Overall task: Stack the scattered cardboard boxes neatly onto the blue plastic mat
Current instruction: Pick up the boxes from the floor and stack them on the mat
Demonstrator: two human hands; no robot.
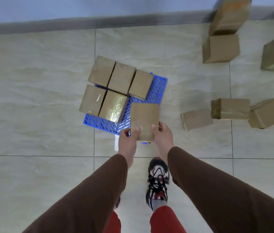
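Note:
A blue plastic mat (pixel 158 88) lies on the tiled floor in the middle of the view. Several cardboard boxes (pixel 114 88) stand on it in two rows, close together. Over the mat's near right corner I hold one more cardboard box (pixel 144 116). My left hand (pixel 127 140) grips its near left edge and my right hand (pixel 163 137) grips its near right edge, thumbs on top. Whether this box touches the mat I cannot tell.
Several loose cardboard boxes (pixel 230 108) lie scattered on the floor at the right, with more (pixel 221 47) stacked by the wall at the upper right. My shoe (pixel 158 179) stands just behind the mat. A grey skirting board (pixel 99 22) runs along the far wall.

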